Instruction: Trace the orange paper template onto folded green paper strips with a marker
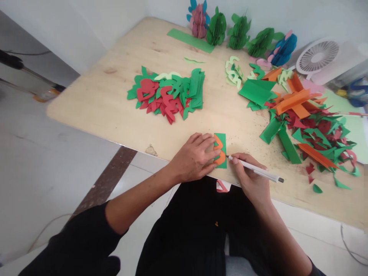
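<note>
Near the table's front edge lies a green paper rectangle with an orange curvy cutout on top of it. My left hand lies with its fingers spread over the left part of both, pressing them down and hiding some of the cutout. In my right hand is a white pen, pinched between thumb and fingers. The pen's tip is at the right edge of the orange cutout, over the green paper.
Red and green cutouts are piled left of centre. Paper scraps cover the right side. Paper honeycomb figures, a green strip and a white fan are along the back of the wooden table.
</note>
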Motion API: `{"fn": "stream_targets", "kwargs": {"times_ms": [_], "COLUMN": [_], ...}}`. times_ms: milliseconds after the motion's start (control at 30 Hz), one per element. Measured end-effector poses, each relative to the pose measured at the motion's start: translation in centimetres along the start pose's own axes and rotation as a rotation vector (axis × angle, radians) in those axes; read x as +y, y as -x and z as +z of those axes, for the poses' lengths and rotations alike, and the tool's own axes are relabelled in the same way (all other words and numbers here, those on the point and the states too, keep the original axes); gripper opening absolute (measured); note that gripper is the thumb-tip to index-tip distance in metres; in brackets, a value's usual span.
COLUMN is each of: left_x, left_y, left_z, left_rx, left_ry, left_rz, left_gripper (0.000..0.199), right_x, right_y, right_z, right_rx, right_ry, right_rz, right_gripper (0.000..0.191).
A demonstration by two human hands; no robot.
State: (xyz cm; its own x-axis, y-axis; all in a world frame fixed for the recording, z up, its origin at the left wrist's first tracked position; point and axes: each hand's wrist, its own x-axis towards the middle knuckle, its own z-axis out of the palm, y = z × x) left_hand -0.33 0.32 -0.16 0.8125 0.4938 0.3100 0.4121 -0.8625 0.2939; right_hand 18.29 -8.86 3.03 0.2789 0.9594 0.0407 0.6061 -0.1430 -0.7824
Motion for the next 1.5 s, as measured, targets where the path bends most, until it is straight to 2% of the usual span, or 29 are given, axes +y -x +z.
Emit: {"fn": "stream_targets", "kwargs": {"times_ms": [333, 667, 833, 1067, 1200, 1500], "left_x": [0.1, 0.1, 0.0, 0.0, 0.0, -0.1], "left_y": [0.0, 0.0, 0.0, 0.0, 0.0, 0.0], "left_z": [0.0, 0.0, 0.1, 0.1, 0.2, -0.1], "left_rx": [0.014, 0.012, 0.007, 0.02, 0.021, 0.046], "left_ry": [-0.006, -0.014, -0.004, 0.0, 0.009, 0.036], "left_rz": [-0.002, -0.006, -0.007, -0.002, -0.006, 0.01], "left_gripper": [0.03, 0.03, 0.031, 0.032, 0.032, 0.03], "right_x": [-0.3, -0.2, -0.4, 0.3, 0.8, 1.0], "right_y": [0.4, 0.7, 0.8, 0.7, 0.8, 1.0], "right_z": [0.0, 0.1, 0.0, 0.5, 1.0, 1.6], "right_rx": [0.008, 0.033, 0.109, -0.029, 0.002, 0.097], "right_ry": [0.014, 0.095, 0.076, 0.182, 0.291, 0.408], "right_rz": [0.006, -0.067, -0.073, -0.323, -0.466, -0.601], "right_gripper": [0.019, 0.019, 0.02, 0.024, 0.024, 0.02]}}
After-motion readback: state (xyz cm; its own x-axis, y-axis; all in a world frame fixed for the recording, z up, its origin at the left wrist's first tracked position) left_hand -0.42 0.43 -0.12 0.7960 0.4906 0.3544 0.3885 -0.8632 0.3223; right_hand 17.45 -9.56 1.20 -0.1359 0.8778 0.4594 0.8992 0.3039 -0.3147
